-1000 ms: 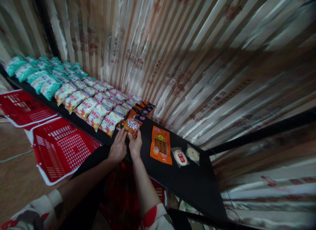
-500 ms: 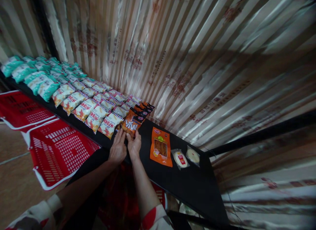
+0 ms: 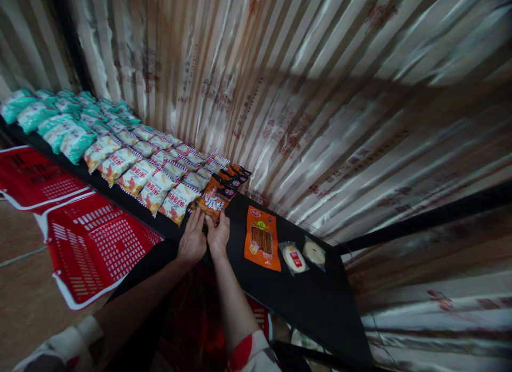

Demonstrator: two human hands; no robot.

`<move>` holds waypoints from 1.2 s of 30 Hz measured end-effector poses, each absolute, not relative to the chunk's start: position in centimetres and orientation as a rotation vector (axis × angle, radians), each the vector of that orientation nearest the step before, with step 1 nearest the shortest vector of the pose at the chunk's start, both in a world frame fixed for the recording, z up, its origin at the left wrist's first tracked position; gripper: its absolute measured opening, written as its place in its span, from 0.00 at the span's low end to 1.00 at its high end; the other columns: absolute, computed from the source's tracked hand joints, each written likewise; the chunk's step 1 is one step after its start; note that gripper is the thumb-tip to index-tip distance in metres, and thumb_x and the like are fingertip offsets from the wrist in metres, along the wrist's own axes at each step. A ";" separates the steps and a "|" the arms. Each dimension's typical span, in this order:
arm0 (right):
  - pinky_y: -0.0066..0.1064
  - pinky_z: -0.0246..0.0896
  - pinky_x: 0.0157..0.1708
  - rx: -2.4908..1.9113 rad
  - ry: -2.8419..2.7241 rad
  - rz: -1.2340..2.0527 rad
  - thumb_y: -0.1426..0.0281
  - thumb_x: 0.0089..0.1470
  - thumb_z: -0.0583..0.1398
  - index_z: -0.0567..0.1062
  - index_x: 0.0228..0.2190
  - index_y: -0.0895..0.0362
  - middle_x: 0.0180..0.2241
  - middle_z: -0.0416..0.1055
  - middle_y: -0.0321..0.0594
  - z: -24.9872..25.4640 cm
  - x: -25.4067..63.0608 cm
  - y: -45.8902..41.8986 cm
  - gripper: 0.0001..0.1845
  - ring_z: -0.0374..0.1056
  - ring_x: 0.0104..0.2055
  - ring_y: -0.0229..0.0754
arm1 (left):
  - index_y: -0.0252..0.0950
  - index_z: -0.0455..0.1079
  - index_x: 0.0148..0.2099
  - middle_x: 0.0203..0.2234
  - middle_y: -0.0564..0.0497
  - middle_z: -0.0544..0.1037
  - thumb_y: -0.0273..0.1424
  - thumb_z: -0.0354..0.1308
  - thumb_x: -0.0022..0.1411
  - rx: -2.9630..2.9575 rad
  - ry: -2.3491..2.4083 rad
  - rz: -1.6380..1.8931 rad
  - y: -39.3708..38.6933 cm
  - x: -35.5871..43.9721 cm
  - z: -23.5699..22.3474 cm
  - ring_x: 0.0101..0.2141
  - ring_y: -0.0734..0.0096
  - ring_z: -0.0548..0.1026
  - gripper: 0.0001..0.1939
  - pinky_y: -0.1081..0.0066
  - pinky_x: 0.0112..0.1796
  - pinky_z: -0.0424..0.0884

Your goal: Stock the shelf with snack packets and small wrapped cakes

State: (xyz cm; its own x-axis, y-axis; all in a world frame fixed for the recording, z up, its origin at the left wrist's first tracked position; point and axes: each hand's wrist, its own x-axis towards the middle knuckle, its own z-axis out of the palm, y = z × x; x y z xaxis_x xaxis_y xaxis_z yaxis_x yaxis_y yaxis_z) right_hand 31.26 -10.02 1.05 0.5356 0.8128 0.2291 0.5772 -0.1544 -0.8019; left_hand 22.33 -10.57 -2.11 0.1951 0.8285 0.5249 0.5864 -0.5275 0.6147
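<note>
My left hand (image 3: 192, 240) and my right hand (image 3: 218, 234) rest side by side at the front edge of a black shelf (image 3: 316, 297). Both sets of fingers touch the near end of an orange and black snack bag (image 3: 214, 199), the front one of a short overlapping row. The fingers lie fairly flat against the bag, pressing rather than wrapping it. To the left lie white and orange snack bags (image 3: 154, 188) in rows. To the right of my hands an orange packet (image 3: 262, 243) lies flat.
Two small clear-wrapped round items (image 3: 304, 255) lie right of the orange packet. Teal bags (image 3: 60, 128) fill the shelf's far left. Red plastic baskets (image 3: 96, 244) stand on the floor at lower left. A striped shiny curtain (image 3: 304, 95) backs the shelf.
My hands and the front orange and black bag have slid a little farther onto the shelf, toward the row behind. The view has shifted slightly.
</note>
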 end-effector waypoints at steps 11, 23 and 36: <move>0.42 0.57 0.50 -1.783 -1.074 0.136 0.55 0.51 0.56 0.63 0.54 0.60 0.53 0.59 0.55 -0.2 31.5 -10.7 0.33 0.57 0.55 0.51 | 0.32 0.47 0.64 0.63 0.40 0.52 0.16 0.45 0.52 2.239 1.329 1.298 -10.6 22.5 -2.2 0.63 0.57 0.47 0.36 0.52 0.58 0.58; 0.43 0.55 0.53 -1.788 -1.180 0.164 0.59 0.54 0.55 0.64 0.54 0.57 0.54 0.61 0.52 -0.5 31.8 -10.3 0.28 0.58 0.56 0.49 | 0.31 0.46 0.64 0.64 0.39 0.49 0.18 0.46 0.53 2.253 1.307 1.232 -10.5 22.4 -2.5 0.63 0.55 0.44 0.36 0.50 0.59 0.54; 0.40 0.55 0.54 -1.782 -1.149 0.231 0.58 0.53 0.55 0.63 0.53 0.64 0.54 0.62 0.55 1.0 31.3 -12.5 0.31 0.58 0.56 0.47 | 0.25 0.47 0.63 0.64 0.34 0.45 0.19 0.49 0.51 2.196 1.325 1.093 -11.1 21.8 -1.0 0.63 0.52 0.43 0.36 0.51 0.59 0.52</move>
State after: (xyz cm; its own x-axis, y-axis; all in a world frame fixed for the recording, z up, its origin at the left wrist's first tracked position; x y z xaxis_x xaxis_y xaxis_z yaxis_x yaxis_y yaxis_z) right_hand 31.31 -12.51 0.97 0.5371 0.7817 0.3171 0.5983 -0.0881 -0.7964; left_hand 21.83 -11.12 -1.03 0.2646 0.8612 0.4340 0.5897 -0.5005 0.6338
